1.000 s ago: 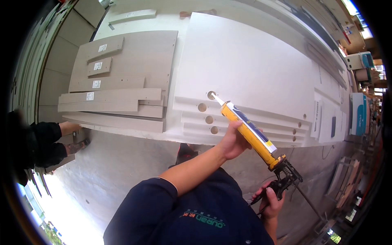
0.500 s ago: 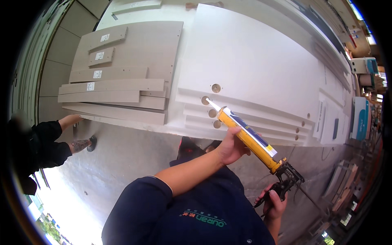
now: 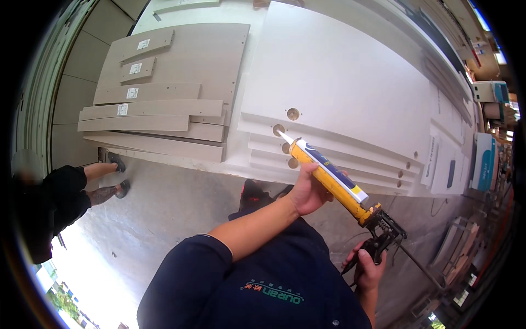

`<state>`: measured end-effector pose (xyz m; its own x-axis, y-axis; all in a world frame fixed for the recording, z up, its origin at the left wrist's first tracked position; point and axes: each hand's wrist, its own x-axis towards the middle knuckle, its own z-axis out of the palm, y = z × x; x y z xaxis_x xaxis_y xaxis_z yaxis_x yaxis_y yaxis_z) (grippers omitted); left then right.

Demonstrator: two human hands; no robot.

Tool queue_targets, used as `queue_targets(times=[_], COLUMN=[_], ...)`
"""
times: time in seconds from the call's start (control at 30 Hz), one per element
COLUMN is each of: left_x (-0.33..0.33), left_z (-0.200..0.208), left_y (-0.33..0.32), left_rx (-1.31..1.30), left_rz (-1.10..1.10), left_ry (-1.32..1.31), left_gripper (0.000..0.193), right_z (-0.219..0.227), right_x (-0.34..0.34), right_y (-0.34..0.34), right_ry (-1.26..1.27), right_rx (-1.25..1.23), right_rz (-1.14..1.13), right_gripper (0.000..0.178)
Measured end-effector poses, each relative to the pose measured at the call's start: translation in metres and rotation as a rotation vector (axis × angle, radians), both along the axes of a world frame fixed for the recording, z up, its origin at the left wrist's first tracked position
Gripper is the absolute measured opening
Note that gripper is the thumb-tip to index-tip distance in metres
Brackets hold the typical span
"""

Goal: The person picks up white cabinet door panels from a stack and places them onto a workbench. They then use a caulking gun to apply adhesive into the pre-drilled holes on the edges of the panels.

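Observation:
A yellow caulking gun (image 3: 331,183) loaded with a blue and white sealant tube (image 3: 335,170) slants across the view before my body. My left hand (image 3: 309,192) is wrapped round its barrel from the near side. Lower right, my right hand (image 3: 368,268) grips the black handle and trigger. The white nozzle tip (image 3: 284,136) points at a round hole (image 3: 279,130) in one of the stepped white panels (image 3: 339,71); whether it touches, I cannot tell. More round holes sit along the panels' near left ends, with smaller ones toward the right.
Beige boards (image 3: 150,107) with small labels lie stacked on the table's left. At far left stands another person (image 3: 60,203) in dark clothes. A wooden frame (image 3: 460,249) rests on the floor at right, with a teal and white box (image 3: 482,162) beyond the table's right end.
The view has shifted slightly. The caulking gun stays in both hands, its nozzle still by the same hole. The person at left has moved, and both their feet now show.

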<state>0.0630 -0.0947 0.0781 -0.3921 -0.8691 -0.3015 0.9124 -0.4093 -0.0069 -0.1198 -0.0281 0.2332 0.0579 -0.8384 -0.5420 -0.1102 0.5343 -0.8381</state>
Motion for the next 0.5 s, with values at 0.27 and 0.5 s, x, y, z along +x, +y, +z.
queue_targets(times=[0.27, 0.5], left_x=[-0.019, -0.037], left_z=[0.004, -0.004], left_y=[0.007, 0.022], left_rx=[-0.094, -0.067], left_rz=[-0.074, -0.174], left_ry=[-0.023, 0.006], left_gripper=[0.054, 0.058], right_z=[-0.005, -0.007], right_x=[-0.036, -0.055], right_y=[0.016, 0.033], right_ry=[-0.125, -0.071], right_rx=[-0.02, 0.036], right_rz=[-0.121, -0.149], right_gripper=[0.026, 0.026])
